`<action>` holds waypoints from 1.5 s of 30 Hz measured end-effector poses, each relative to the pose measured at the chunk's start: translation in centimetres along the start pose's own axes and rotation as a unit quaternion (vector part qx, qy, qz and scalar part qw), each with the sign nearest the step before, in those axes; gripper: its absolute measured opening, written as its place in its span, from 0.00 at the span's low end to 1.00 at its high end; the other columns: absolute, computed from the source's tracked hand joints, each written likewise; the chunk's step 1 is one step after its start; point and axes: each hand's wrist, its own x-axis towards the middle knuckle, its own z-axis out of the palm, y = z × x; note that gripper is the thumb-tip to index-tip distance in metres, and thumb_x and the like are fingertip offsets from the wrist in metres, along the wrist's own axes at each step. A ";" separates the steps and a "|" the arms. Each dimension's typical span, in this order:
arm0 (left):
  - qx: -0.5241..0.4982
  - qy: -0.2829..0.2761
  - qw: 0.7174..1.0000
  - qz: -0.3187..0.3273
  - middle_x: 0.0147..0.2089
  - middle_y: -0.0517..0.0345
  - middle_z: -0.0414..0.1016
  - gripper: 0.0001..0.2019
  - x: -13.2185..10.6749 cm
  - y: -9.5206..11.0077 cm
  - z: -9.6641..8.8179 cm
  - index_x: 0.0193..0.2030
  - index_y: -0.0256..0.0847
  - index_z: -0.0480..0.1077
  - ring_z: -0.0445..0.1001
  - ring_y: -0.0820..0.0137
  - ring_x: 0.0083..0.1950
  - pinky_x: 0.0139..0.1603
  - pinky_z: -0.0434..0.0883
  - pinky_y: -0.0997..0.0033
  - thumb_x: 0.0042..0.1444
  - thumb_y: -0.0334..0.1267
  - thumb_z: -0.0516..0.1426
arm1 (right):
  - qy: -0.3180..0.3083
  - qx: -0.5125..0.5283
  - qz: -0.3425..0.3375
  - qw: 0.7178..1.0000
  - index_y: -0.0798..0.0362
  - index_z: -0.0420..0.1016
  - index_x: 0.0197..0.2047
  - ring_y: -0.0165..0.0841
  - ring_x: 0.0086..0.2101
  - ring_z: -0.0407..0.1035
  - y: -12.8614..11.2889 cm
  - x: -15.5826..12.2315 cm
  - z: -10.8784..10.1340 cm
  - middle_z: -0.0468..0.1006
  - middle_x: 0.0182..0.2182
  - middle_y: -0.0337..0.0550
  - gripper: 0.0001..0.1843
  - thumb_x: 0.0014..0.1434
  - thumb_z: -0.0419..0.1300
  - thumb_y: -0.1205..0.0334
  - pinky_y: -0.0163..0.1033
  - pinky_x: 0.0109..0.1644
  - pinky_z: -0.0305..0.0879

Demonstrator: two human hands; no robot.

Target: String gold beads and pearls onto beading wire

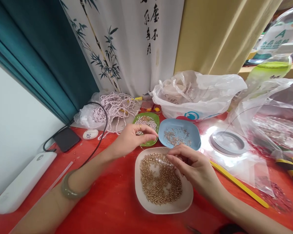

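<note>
My left hand (133, 138) is above the green dish (150, 115), thumb and fingertips pinched together. Whatever the pinch holds is too small to make out. Over the upper right part of a cream dish (140, 198), my right hand (191, 162) also pinches with thumb and index finger. Something thin and shiny shows by these fingertips, but I cannot tell what it is. Small gold beads (158, 188) spread across the cream dish. Pearly beads (146, 122) lie in the green dish. The blue dish (197, 131) beside it contains thin metal pins (177, 138).
Strands of pale pearl beads (112, 107) are heaped at the back left. White plastic bags (205, 94) stand behind the dishes. On the right lie a spool (229, 141) and a yellow stick (241, 185). A black cable (104, 126), a phone (66, 139) and a white power strip (24, 182) are leftward.
</note>
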 end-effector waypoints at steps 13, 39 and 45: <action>0.141 -0.087 0.986 -0.004 0.32 0.56 0.75 0.08 0.5 -1.5 -1.2 0.30 0.37 0.73 0.69 0.72 0.33 0.34 0.64 0.73 0.48 0.38 0.56 | 0.002 0.010 -0.005 1.000 0.52 0.74 0.32 0.31 0.28 0.64 -0.1 -0.2 0.1 0.70 0.26 0.42 0.09 0.56 0.54 0.60 0.36 0.29 0.60; 0.391 -0.257 0.877 0.112 0.25 0.57 0.68 0.08 -1.2 -0.6 0.8 0.24 0.40 0.71 0.64 0.70 0.32 0.29 0.56 0.72 0.48 0.30 0.52 | 0.001 0.002 0.022 1.000 0.53 0.72 0.31 0.24 0.19 0.59 0.0 -0.2 0.2 0.67 0.24 0.38 0.08 0.56 0.53 0.61 0.30 0.17 0.54; 0.421 -0.292 0.852 0.108 0.28 0.56 0.67 0.08 -1.1 0.0 0.6 0.29 0.39 0.70 0.64 0.69 0.34 0.30 0.55 0.72 0.51 0.30 0.51 | -0.017 -0.005 0.018 1.000 0.53 0.71 0.34 0.24 0.19 0.59 0.5 -0.3 0.2 0.67 0.25 0.39 0.08 0.57 0.52 0.60 0.30 0.18 0.56</action>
